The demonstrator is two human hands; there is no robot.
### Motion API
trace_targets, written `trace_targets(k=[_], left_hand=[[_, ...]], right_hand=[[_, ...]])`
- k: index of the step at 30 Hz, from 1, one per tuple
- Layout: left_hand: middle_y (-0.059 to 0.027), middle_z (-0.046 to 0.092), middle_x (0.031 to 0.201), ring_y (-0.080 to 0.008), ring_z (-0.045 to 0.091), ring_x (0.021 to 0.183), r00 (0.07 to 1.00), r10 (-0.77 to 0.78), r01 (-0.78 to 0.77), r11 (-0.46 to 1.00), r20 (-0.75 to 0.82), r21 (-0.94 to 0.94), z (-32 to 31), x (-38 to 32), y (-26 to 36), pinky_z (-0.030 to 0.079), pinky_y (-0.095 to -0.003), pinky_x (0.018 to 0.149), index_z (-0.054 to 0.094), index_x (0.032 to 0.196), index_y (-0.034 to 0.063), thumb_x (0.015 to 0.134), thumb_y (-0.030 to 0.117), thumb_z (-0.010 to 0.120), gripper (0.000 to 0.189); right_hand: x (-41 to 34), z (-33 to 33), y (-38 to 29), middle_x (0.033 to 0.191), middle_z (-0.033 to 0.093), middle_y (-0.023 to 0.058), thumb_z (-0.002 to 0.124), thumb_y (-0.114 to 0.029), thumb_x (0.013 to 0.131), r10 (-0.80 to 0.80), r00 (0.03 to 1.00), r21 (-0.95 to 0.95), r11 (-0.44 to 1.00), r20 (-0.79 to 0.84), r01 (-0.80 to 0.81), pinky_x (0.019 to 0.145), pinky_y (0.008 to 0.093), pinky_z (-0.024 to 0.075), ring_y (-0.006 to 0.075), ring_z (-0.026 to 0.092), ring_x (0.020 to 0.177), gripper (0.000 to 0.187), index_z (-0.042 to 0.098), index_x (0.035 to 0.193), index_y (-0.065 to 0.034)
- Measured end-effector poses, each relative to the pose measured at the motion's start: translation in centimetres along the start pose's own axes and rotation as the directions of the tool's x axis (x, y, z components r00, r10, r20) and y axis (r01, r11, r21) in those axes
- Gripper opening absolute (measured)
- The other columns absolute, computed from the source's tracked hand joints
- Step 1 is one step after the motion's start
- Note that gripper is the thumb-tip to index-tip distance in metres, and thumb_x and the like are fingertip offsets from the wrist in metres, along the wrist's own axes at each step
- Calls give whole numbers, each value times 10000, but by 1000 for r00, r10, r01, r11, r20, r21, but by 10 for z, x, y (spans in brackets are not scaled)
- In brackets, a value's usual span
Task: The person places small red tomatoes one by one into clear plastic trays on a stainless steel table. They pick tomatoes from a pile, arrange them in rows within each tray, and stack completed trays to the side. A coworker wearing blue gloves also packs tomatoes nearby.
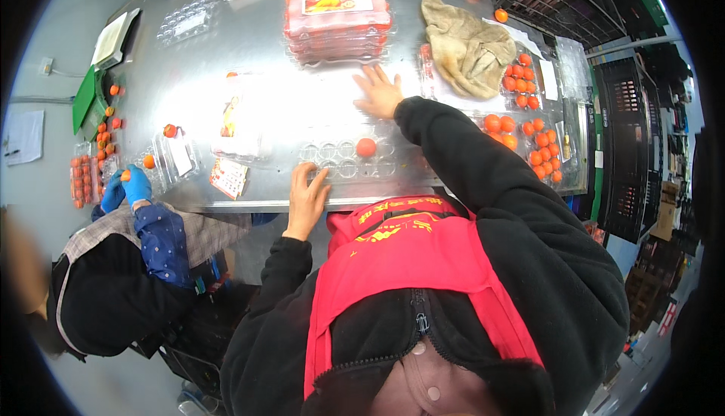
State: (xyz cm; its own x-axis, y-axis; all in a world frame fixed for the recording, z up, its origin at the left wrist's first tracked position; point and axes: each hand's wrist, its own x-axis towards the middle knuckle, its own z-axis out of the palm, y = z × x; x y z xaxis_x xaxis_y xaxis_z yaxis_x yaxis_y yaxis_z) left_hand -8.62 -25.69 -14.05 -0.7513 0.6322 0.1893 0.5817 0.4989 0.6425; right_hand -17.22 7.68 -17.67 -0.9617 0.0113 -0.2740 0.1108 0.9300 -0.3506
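A clear plastic fruit tray [344, 168] with round cups lies before me, one orange-red fruit [366, 147] in it. My left hand [306, 198] is at the tray's left end, fingers curved and apart; whether the fingertips press on its rim I cannot tell. Beyond the tray my right hand [380, 93] spreads its fingers over the metal tabletop, palm down and holding nothing. Just past its fingertips stands a stack of filled clear fruit boxes [340, 25], the top one bearing a printed label.
To the right lie a crumpled cloth [467, 48] and several fruit-filled trays [542, 152]. A clear package [238, 116] and a printed card [228, 178] lie left. A co-worker's blue-gloved hands [127, 186] hold a fruit. Black crates [628, 144] stand at the right edge.
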Motion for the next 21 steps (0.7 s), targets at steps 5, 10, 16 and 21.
trace_targets(k=[5, 10, 16, 21], left_hand=[[-176, 542, 1371, -406, 506, 1313, 1000, -4, 4, 999, 8, 48, -15, 2, 18, 409, -516, 1113, 669, 1333, 92, 768, 1, 718, 574], [-181, 557, 1349, -402, 519, 1303, 999, 22, -20, 998, -43, 63, -21, 16, 33, 402, -513, 1119, 666, 1332, 81, 703, -72, 625, 649], [-163, 580, 1296, -385, 533, 1237, 988, 20, -9, 997, -156, 72, -11, 26, 57, 441, -480, 1036, 702, 1287, 55, 799, -157, 567, 550], [-148, 607, 1249, -363, 553, 1203, 978, -4, 2, 1000, -209, -11, 2, 32, 87, 451, -463, 1019, 717, 1260, 53, 841, -146, 565, 488]], right_hand=[[-18, -10, -11, 1686, 325, 154, 720, -478, 933, -17, 999, 37, 999, -44, 18, 1173, 803, 165, 433, 252, 1572, 725, 480, 1564, -213], [-46, -23, -35, 1638, 388, 182, 764, -403, 899, -72, 989, 7, 997, -131, 74, 1136, 802, 255, 457, 318, 1527, 608, 591, 1432, -169], [-173, -65, -11, 1326, 634, 138, 759, -232, 902, -266, 806, 218, 875, -528, 432, 1079, 546, 438, 329, 565, 1298, 332, 691, 1191, -84], [-277, -110, 106, 1069, 682, 119, 788, -122, 862, 188, 713, 230, 972, -676, -39, 825, 433, 538, 345, 672, 975, 261, 702, 1099, -55]])
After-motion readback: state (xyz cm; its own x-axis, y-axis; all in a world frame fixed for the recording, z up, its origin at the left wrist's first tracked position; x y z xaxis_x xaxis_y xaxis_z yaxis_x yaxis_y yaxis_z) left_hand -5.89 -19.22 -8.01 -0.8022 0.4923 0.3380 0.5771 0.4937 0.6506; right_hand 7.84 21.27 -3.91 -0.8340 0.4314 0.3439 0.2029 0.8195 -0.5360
